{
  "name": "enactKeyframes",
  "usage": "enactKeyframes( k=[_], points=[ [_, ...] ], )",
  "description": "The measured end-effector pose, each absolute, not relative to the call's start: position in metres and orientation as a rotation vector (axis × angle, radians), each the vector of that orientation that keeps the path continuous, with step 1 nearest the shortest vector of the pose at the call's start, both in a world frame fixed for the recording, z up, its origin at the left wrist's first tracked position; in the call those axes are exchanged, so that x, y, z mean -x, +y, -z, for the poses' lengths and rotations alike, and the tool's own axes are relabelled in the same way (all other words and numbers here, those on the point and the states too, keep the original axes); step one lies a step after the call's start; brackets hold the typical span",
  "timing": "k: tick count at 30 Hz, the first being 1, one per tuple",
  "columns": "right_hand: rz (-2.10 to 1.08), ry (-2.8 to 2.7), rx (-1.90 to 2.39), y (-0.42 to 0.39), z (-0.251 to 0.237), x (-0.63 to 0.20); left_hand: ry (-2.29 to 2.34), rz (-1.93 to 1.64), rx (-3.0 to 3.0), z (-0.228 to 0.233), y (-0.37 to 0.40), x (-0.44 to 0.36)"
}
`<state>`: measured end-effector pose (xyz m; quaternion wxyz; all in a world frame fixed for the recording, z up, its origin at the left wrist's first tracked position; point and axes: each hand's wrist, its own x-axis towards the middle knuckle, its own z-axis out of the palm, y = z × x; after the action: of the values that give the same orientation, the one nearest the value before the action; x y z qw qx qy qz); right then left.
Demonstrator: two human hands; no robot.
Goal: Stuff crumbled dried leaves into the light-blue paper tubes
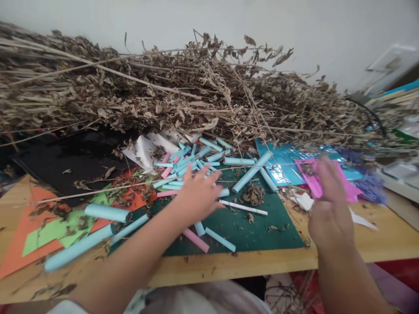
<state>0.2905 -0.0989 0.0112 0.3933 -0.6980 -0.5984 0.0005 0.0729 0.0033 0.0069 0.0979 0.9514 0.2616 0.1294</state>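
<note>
My left hand point(198, 194) reaches flat over the green cutting mat point(262, 226), fingers spread, resting on a heap of light blue and pink rolled paper tubes point(186, 163). It holds nothing that I can see. My right hand point(329, 205) hovers blurred above the mat's right edge, fingers extended, near a pink paper sheet point(314, 183) and blue paper point(284, 163). A thin white stick point(244, 207) lies just right of my left hand. A clump of dried leaves point(254, 194) sits on the mat between both hands.
A large pile of dried stalks and leaves point(163, 91) spans the back of the wooden table point(229, 264). Orange and light green sheets point(49, 226) and long blue tubes point(78, 246) lie at left, black paper point(72, 161) behind. Purple material point(368, 185) sits at right.
</note>
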Motion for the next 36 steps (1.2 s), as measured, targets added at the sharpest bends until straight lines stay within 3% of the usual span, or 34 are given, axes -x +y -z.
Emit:
enactKeyframes(
  k=[4, 11, 17, 25, 36],
  points=[
    [0.244, -1.826, 1.968, -0.099, 0.015, -0.295, 1.001, -0.242, -2.987, 0.014, 0.021, -0.058],
    [0.281, -2.020, 2.161, -0.088, 0.041, -0.289, 1.026, -0.318, -2.951, 0.005, 0.011, -0.048],
    [0.321, -2.048, 2.151, -0.079, 0.039, -0.293, 0.807, -0.385, -2.564, -0.006, 0.019, -0.040],
    [0.144, -1.998, 1.930, -0.068, 0.037, -0.299, 0.727, -0.442, -2.154, 0.007, 0.000, -0.054],
    [-0.139, -2.293, 1.875, -0.022, 0.000, -0.287, 0.492, -0.426, -2.346, 0.002, -0.008, -0.043]
  ],
)
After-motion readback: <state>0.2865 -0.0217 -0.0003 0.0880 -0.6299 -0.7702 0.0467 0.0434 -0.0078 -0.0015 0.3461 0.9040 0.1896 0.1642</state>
